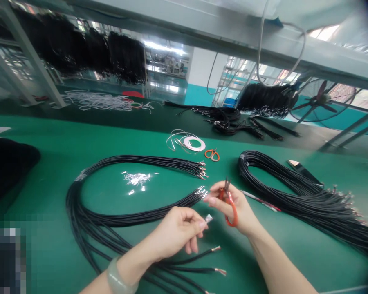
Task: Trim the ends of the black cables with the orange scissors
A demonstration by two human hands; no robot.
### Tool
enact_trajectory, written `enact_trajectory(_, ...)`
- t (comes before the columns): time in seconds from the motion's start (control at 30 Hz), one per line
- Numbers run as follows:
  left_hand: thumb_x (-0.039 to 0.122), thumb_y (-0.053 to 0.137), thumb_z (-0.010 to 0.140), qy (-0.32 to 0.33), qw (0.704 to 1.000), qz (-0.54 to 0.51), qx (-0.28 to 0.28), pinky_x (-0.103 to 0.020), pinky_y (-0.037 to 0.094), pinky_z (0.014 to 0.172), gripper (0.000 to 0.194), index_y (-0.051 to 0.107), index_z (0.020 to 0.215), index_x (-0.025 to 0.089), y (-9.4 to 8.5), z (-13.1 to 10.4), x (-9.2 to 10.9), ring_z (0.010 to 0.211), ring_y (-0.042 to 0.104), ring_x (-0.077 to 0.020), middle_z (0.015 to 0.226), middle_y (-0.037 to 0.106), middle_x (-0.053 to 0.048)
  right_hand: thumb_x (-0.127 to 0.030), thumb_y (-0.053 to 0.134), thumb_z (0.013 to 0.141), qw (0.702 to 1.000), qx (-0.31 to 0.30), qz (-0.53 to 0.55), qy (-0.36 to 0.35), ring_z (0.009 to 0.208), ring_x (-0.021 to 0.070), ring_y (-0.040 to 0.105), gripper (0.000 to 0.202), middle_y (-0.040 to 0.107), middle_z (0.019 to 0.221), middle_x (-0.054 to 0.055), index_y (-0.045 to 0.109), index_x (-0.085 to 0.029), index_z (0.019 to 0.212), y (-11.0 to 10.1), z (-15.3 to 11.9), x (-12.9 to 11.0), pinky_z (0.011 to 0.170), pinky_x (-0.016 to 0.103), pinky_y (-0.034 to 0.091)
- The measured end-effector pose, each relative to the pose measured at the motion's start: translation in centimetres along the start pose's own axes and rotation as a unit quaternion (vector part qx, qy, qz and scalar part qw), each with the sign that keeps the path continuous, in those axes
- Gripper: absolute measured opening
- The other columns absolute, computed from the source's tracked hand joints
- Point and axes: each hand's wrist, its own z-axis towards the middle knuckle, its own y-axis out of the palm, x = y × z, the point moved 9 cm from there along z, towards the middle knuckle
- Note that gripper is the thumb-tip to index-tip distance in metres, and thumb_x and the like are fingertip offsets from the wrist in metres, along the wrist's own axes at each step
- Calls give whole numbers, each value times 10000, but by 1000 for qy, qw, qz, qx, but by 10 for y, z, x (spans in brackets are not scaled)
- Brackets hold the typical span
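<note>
My left hand [185, 228] pinches a small white piece [208, 218], perhaps a label or a bit of tubing, between thumb and fingertips. Hooked in the fingers of my right hand [230, 204] is a pair of orange-handled scissors [232, 212], with the dark blades pointing up and away. A looped bundle of black cables [110, 220] lies around and beneath my left forearm, its stripped silvery ends near both hands. Several loose cable ends [216, 248] fan out below my left hand. Inside the loop sits a small heap of white pieces [137, 179].
A second black cable bundle [272, 200] lies at the right, beside a pen [260, 201] and a dark phone-like object [305, 171]. Farther back are a roll of white tape [187, 143] and another orange-handled pair of scissors [213, 155]. White strips [98, 101] lie beyond.
</note>
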Motion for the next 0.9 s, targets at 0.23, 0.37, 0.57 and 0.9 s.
enact_trajectory(0.23,326,670,792,39,992,20,121,-227,525,500,218,608,811,117,-20,7,-4,571,693,-173,629,650,-19,-298,785,749,997,-10,-30,64,625,112,604,298,653,708,-30,567,-205,930,10,-2,15,627,232,493)
enact_trajectory(0.37,275,660,800,74,980,46,180,-221,534,569,156,614,810,126,-27,2,6,686,724,-187,745,687,-46,-282,831,680,995,57,31,74,613,117,620,352,660,651,-42,550,-209,880,10,-5,25,650,245,506)
enact_trajectory(0.57,298,687,789,85,981,-11,173,-237,544,612,189,595,812,135,-28,2,6,685,719,-183,699,680,-29,-220,844,658,995,52,37,75,712,132,655,379,725,783,-2,556,-211,904,9,-5,20,694,238,507)
enact_trajectory(0.9,338,705,753,57,994,-79,49,-245,498,624,235,650,780,111,-10,0,7,615,666,-148,669,663,-28,-274,773,723,998,4,-42,50,671,138,628,312,681,729,-14,509,-211,878,21,22,22,660,260,482)
